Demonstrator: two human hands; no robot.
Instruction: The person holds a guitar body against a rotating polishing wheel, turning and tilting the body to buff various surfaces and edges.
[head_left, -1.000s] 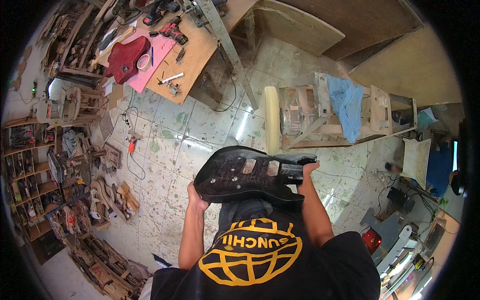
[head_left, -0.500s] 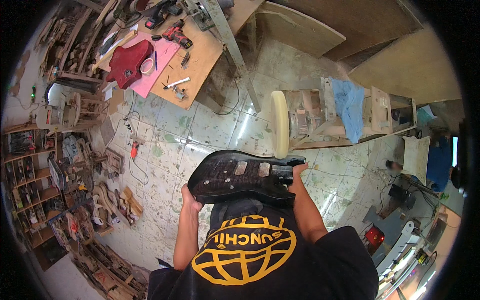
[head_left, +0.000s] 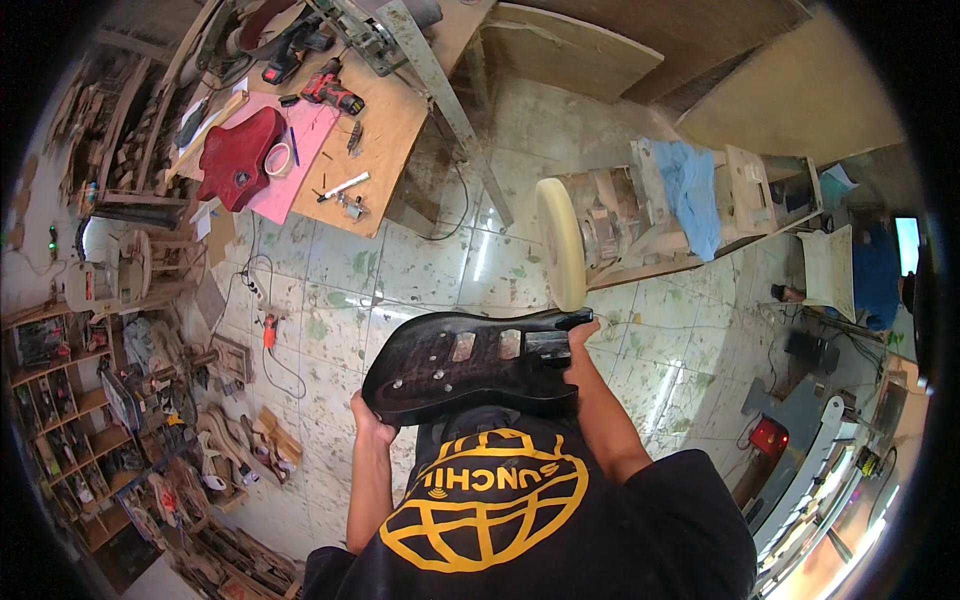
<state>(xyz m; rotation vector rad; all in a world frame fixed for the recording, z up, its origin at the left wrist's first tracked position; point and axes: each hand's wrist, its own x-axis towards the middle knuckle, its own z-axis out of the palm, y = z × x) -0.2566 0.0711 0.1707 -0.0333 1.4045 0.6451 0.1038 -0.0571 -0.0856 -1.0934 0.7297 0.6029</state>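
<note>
1. We hold a black guitar body (head_left: 475, 372) near the middle of the scene, its cavities facing up toward us.
2. Our left hand (head_left: 375, 418) grips its near left edge, fingers mostly hidden beneath; our right hand (head_left: 581, 345) is closed on its right end.
3. At its far right corner stands a pale yellow wheel (head_left: 562, 245); we cannot tell whether the two touch.
4. Over the last second the body has shifted left relative to the wheel, which now sits by the right tip instead of farther in, so a different stretch of edge faces it.
5. Farther right, a blue cloth (head_left: 685, 195) drapes over the wooden stand (head_left: 740, 185).
6. Far left, a workbench (head_left: 390, 160) carries a red guitar body (head_left: 240, 160), a roll of tape (head_left: 269, 166) and a drill (head_left: 327, 88).
</note>
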